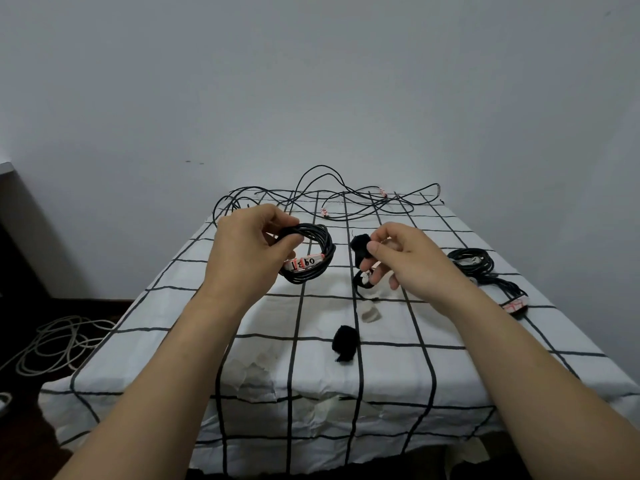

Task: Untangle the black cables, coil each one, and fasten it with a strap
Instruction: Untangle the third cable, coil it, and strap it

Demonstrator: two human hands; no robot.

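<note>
Over the middle of the checked tablecloth, our left hand gripped a coiled black cable, fingers and thumb curled round the coil's left side, a white label showing on its loops. Just to the right, also above the cloth's middle, our right hand pinched a black strap between thumb and forefinger, the other fingers loosely curled. Loose black cables lay tangled along the cloth's far edge. Coiled bundles rested near the cloth's right edge. A second black strap and a pale strap lay on the cloth nearer us, while white cord sprawled on the floor left of the cloth.
</note>
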